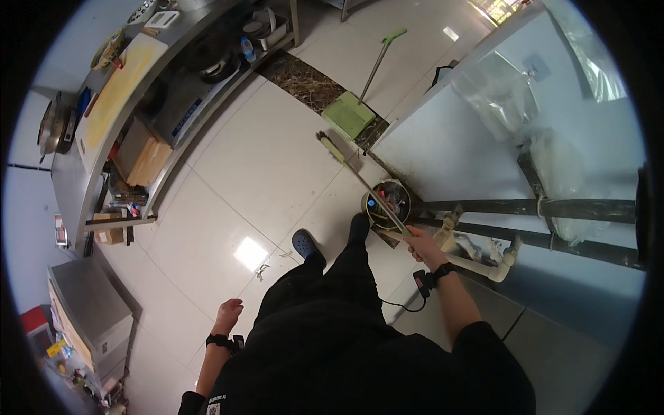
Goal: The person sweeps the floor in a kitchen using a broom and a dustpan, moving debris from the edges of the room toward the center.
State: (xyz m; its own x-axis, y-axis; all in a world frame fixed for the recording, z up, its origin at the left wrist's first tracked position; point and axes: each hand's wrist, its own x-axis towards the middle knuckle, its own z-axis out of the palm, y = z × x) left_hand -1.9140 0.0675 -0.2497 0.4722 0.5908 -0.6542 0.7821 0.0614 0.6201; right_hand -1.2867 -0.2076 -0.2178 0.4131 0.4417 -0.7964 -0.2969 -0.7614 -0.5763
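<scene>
My right hand (pixel 426 247) grips the handle of a long broom (pixel 367 188). The broom slants up and left over the floor, its green head with dark bristles (pixel 331 147) at the far end. Below the handle stands a round trash bin (pixel 407 201) with mixed rubbish in it, beside my right foot. Past the broom head a green long-handled dustpan (pixel 348 115) sits on the floor, its handle upright. My left hand (pixel 230 314) hangs by my left side, loosely curled and holding nothing. Leafy scraps (pixel 261 271) lie on the tiles near my left clog (pixel 303 243).
Pipes (pixel 485 208) and white plastic fittings (pixel 480 267) run along the wall at right, by hanging plastic bags (pixel 557 181). At left stands a steel shelf table (pixel 148 111) with a cutting board (pixel 124 91). A steel cabinet (pixel 91 290) stands lower left.
</scene>
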